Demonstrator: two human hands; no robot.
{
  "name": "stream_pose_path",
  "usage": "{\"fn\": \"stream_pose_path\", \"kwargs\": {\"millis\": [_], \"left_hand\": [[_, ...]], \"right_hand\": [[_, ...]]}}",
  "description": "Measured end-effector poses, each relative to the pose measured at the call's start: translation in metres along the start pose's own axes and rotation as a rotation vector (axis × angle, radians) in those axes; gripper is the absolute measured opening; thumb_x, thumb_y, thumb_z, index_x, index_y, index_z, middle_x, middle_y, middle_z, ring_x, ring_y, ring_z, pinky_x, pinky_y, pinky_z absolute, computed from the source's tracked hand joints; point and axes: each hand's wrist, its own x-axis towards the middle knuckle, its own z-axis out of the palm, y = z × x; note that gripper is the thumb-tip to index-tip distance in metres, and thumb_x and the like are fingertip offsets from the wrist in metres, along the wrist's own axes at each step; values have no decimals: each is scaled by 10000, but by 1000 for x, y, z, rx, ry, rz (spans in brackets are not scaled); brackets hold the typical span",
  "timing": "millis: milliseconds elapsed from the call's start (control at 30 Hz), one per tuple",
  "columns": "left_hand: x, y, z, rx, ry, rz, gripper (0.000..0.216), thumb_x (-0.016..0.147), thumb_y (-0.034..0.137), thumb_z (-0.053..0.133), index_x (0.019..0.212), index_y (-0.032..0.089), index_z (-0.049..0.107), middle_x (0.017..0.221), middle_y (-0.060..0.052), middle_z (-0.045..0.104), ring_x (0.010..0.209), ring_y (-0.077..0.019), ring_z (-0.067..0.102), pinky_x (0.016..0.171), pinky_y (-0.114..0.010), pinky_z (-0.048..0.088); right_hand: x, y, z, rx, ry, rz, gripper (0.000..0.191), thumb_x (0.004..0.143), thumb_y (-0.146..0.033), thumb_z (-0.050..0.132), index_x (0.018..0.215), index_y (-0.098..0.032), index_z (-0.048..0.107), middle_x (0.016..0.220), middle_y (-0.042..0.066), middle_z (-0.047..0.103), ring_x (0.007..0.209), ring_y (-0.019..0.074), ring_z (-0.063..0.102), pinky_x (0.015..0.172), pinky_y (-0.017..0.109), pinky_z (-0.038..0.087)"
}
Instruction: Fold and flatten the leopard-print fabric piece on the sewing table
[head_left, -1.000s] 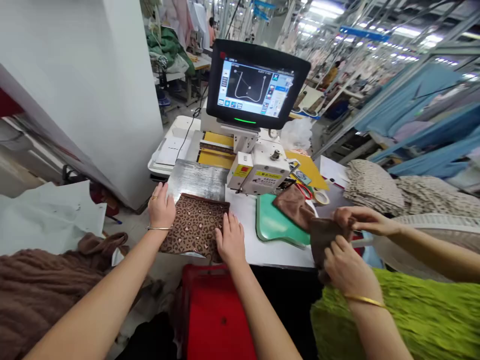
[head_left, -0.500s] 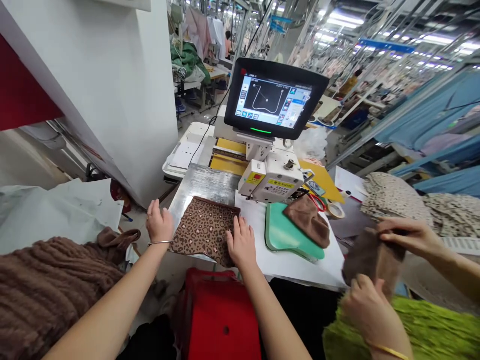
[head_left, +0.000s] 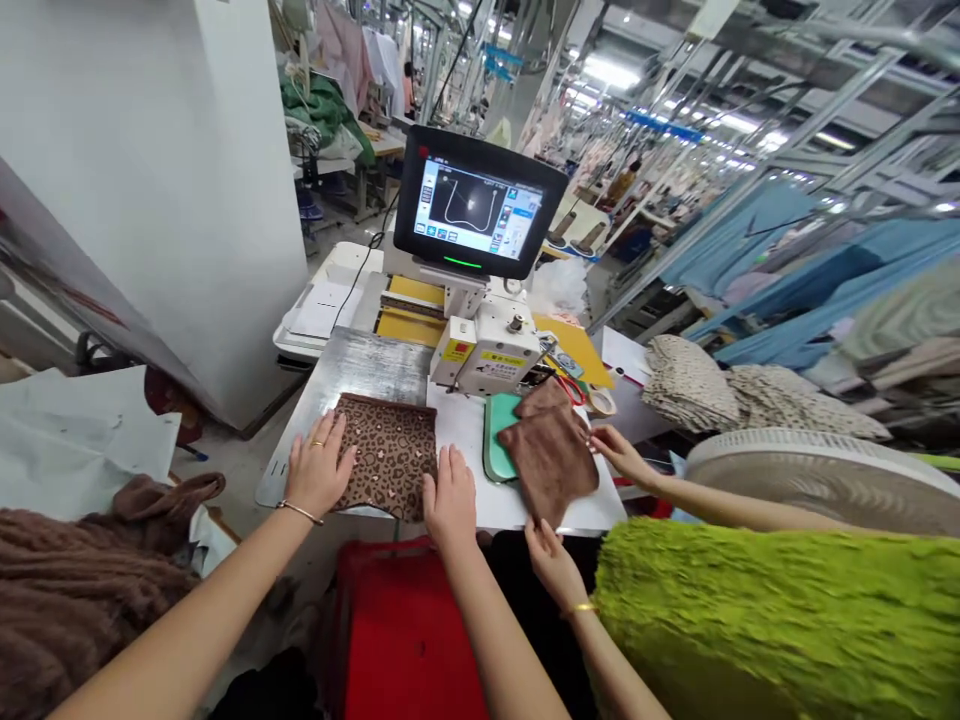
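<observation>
A white desk (head_left: 465,440) with a metal plate at its left is seen in front of a white sewing machine (head_left: 487,350), above which a dark screen (head_left: 478,203) is mounted; a U-shaped stitch line is shown on it, but its writing is too small to be read. Yellow labels are carried on the machine's front, their print illegible. A leopard-print fabric piece (head_left: 386,455) is laid flat at the near edge of the desk, partly on the metal plate. It is pressed down by the left hand (head_left: 319,470), fingers spread flat on its left edge, and by the right hand (head_left: 450,495), flat against its right edge; nothing is clamped in either grip. Just to the right, a brown fabric piece (head_left: 551,460) is held over a green template (head_left: 499,445) by a co-worker's hands (head_left: 551,560). A red crate (head_left: 409,630) is seen below the desk.
</observation>
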Motion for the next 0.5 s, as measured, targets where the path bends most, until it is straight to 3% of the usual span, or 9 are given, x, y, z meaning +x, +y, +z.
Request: {"fn": "stream_pose_path", "kwargs": {"millis": [67, 200, 367, 500], "left_hand": [[1, 4, 2, 17, -4, 42, 591, 963, 406, 276, 1490, 145, 333, 1593, -118, 227, 1458, -284, 236, 1155, -560, 236], [3, 7, 14, 23, -68, 151, 559, 905, 412, 360, 1370, 149, 522, 1506, -134, 411, 1397, -326, 344, 1105, -599, 283], [21, 11, 20, 9, -15, 135, 590, 914, 415, 269, 1302, 86, 569, 1435, -200, 485, 1334, -371, 408, 1046, -652, 309], [48, 35, 21, -7, 4, 230, 597, 918, 412, 243, 1313, 97, 561, 1468, -183, 450, 1368, -339, 374, 1111, -608, 256]], "right_hand": [[-12, -3, 4, 15, -14, -36, 584, 984, -364, 375, 1501, -98, 316, 1576, 159, 247, 1456, 295, 242, 1161, 518, 244], [-23, -6, 14, 41, -49, -71, 572, 959, -399, 454, 1468, -146, 389, 1542, 106, 352, 1425, 274, 322, 1153, 518, 282], [-27, -5, 8, 28, 57, 77, 501, 975, -364, 412, 1423, -144, 453, 1486, 118, 444, 1383, 256, 387, 1128, 455, 350], [-42, -8, 7, 40, 131, 142, 524, 962, -381, 435, 1428, -141, 448, 1486, 140, 437, 1366, 267, 409, 1115, 452, 376]]}}
